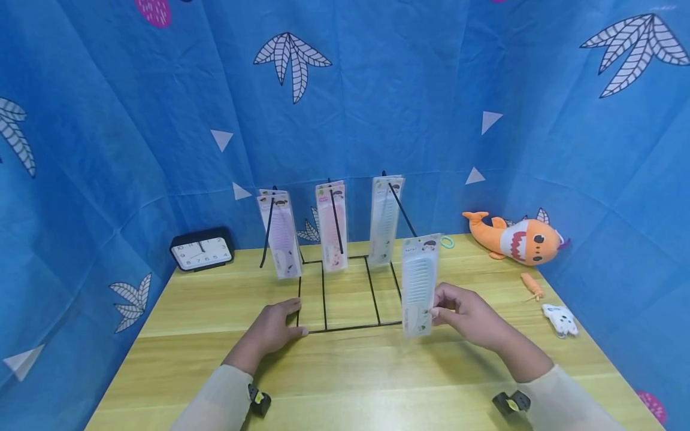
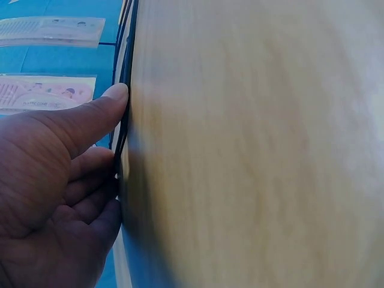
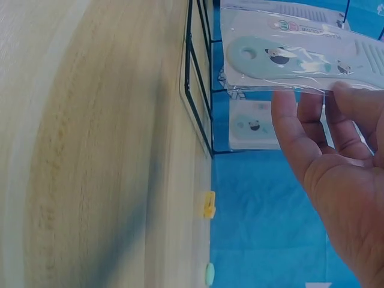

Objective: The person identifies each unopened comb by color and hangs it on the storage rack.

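Observation:
My right hand [image 1: 468, 312] pinches the lower right edge of a packaged pale green comb [image 1: 419, 284]. It is upright, its top at the front end of the rack's right hook; I cannot tell whether the hook passes through it. In the right wrist view the comb's handle shows through the clear plastic. My left hand [image 1: 272, 326] rests at the front left corner of the black wire rack [image 1: 350, 327], thumb and fingers touching its base. From the rack hang packaged purple combs [image 1: 281, 236], pink combs [image 1: 332, 227] and a pale comb [image 1: 385, 220].
A black and white clock [image 1: 202, 249] stands at the back left. On the right lie an orange shark plush [image 1: 514, 239], a small orange toy [image 1: 532, 285], a white toy [image 1: 560, 319] and a green ring [image 1: 447, 242]. Blue cloth [image 1: 345, 120] surrounds the wooden table [image 1: 350, 377].

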The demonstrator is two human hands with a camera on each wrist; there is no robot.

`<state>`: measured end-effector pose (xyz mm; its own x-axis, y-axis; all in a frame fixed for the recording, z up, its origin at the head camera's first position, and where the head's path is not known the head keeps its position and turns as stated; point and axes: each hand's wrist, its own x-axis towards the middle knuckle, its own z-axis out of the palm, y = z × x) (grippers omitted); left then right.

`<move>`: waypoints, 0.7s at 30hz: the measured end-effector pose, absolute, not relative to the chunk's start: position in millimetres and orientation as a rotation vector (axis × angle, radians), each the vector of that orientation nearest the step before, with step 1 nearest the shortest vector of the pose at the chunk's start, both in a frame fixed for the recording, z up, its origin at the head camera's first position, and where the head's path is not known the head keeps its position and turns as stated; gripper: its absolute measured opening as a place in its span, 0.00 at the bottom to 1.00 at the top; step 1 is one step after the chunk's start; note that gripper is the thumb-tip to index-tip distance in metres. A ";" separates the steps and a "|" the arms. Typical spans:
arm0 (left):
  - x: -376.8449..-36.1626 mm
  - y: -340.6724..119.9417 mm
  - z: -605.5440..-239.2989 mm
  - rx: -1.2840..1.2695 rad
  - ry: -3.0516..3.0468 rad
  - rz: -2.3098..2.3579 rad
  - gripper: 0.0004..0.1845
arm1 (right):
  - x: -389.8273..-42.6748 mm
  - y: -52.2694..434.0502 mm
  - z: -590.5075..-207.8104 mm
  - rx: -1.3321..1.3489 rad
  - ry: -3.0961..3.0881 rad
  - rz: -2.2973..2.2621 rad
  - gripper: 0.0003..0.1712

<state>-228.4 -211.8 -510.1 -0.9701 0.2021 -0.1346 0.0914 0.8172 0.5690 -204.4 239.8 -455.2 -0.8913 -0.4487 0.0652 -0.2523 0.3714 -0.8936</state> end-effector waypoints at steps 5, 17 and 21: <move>-228.1 -211.2 -509.1 0.237 2.821 0.860 0.37 | -205.6 237.8 -456.7 -0.638 2.420 -1.555 0.02; -228.1 -210.8 -508.8 0.231 2.818 0.863 0.37 | -212.7 229.4 -463.1 -0.596 2.385 -1.634 0.02; -227.7 -210.5 -508.8 0.224 2.816 0.860 0.37 | -219.1 223.0 -463.6 -0.576 2.400 -1.655 0.02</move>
